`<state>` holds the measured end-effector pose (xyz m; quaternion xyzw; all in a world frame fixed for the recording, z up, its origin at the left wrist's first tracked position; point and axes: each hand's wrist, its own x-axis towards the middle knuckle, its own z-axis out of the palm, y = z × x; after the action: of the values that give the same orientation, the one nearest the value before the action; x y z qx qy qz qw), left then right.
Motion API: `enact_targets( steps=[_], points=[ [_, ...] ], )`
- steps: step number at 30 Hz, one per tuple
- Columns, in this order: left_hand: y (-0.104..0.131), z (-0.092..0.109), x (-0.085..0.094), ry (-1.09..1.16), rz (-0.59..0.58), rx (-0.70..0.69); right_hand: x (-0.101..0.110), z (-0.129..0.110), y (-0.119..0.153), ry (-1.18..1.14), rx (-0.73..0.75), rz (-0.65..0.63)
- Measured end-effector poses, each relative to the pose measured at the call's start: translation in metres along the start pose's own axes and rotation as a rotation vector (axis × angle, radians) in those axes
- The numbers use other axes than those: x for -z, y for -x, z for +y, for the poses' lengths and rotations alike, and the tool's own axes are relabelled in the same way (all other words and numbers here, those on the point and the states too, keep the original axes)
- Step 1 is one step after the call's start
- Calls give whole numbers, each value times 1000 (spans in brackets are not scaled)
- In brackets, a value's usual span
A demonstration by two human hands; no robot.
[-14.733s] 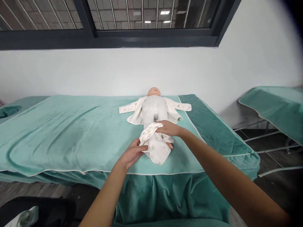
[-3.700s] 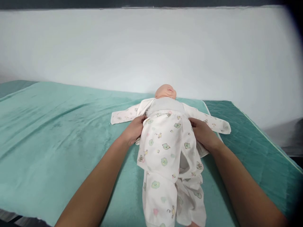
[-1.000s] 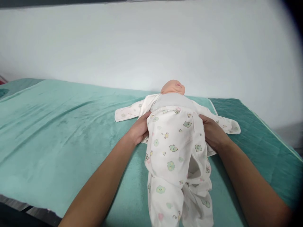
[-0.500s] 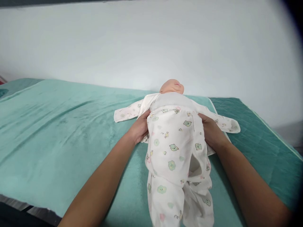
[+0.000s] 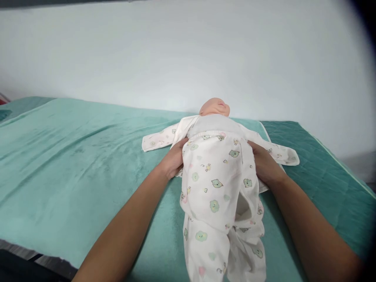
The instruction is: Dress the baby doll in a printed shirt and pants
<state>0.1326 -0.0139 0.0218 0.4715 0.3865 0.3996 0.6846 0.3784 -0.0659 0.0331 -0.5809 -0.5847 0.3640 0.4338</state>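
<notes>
A baby doll (image 5: 214, 107) lies on its back, head toward the wall, in a white printed top (image 5: 160, 138) with both sleeves spread outward. White baby pants (image 5: 213, 168) with green and pink animal prints cover its lower body up to the waist. At the left side of the waistband my left hand (image 5: 174, 158) grips the pants, its fingertips tucked out of sight. My right hand (image 5: 266, 162) holds the opposite side, fingers mostly hidden behind the fabric. Between waistband and neck the doll's pale grey torso (image 5: 216, 123) shows.
A light green plush blanket (image 5: 73, 168) spreads under the doll and to the left. Darker green quilted cloth (image 5: 320, 184) covers the right side. Behind stands a white wall (image 5: 176, 55). The blanket's front edge lies at lower left.
Hardly anything differs. The doll, the pants and both hands appear shifted very slightly to the right in view; both hands keep their places at the waistband.
</notes>
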Motion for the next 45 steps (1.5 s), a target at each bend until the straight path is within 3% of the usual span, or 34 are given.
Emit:
enact_targets(
  steps=[12, 22, 28, 45],
  points=[
    [-2, -3, -3, 59, 15, -4, 2, 6, -1, -127, -57, -25],
    [-2, -4, -3, 38, -20, -37, 0, -3, -1, 127, -17, 58],
    [0, -4, -2, -4, 5, -43, 2, -1, -2, 138, 35, 56],
    [-4, -10, 3, -8, -30, -89, 3, 2, -1, 171, 11, 12]
  ],
)
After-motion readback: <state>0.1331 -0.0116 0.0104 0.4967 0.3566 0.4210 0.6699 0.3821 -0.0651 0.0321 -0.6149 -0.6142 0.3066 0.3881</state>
